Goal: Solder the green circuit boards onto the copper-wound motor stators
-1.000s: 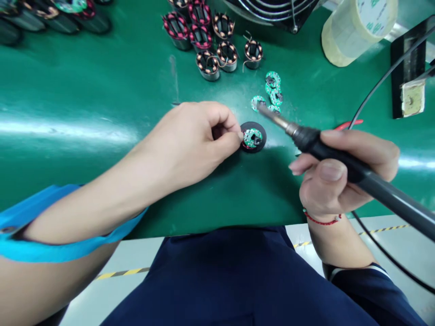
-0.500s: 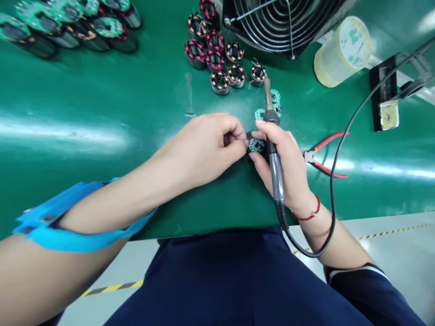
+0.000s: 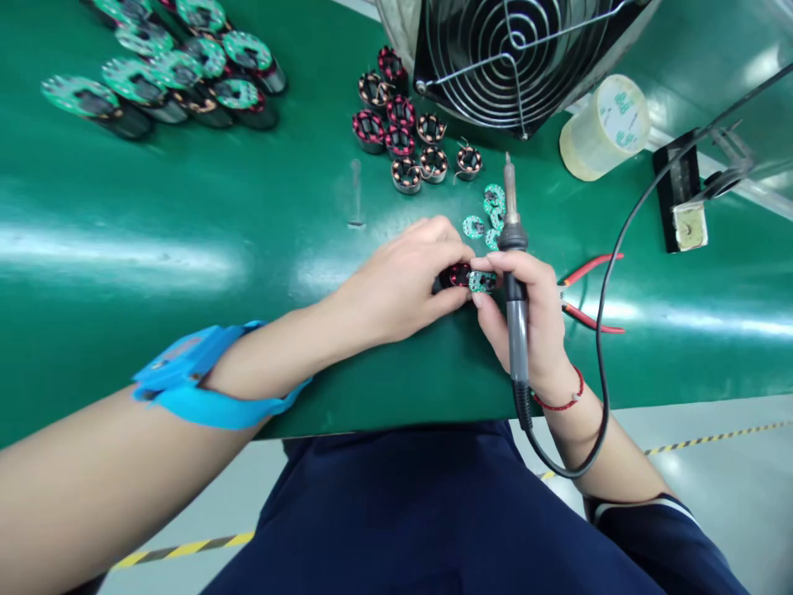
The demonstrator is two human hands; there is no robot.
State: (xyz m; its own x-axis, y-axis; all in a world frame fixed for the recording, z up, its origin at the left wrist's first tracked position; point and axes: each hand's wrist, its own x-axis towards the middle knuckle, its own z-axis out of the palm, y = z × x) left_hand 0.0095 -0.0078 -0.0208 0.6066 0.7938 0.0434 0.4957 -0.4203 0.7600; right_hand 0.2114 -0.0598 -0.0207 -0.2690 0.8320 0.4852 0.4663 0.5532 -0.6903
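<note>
My left hand [image 3: 412, 281] is closed around a motor stator [image 3: 458, 275] with red windings, partly hidden by the fingers. My right hand [image 3: 526, 310] pinches a small round green circuit board [image 3: 481, 282] right beside the stator; whether the two touch I cannot tell. The same hand also holds a soldering iron [image 3: 518, 318], which lies across the palm with its tip pointing away from me, off the work. Several loose green boards [image 3: 494, 198] rest just beyond my right fingers. A blue wrist strap [image 3: 216, 372] sits on my left forearm.
Wound stators [image 3: 400, 140] stand in a group before a black fan [image 3: 508, 62]. Board-topped stators [image 3: 179, 70] fill the far left. Red-handled pliers [image 3: 588, 318], a tape roll [image 3: 598, 132] and an iron stand [image 3: 681, 194] are to the right. The iron's cable [image 3: 600, 347] loops over my right arm.
My left hand has turned and shifted right, and the red-wound stator now shows between its fingers. The board in my right hand is more exposed. The whole view has shifted slightly.
</note>
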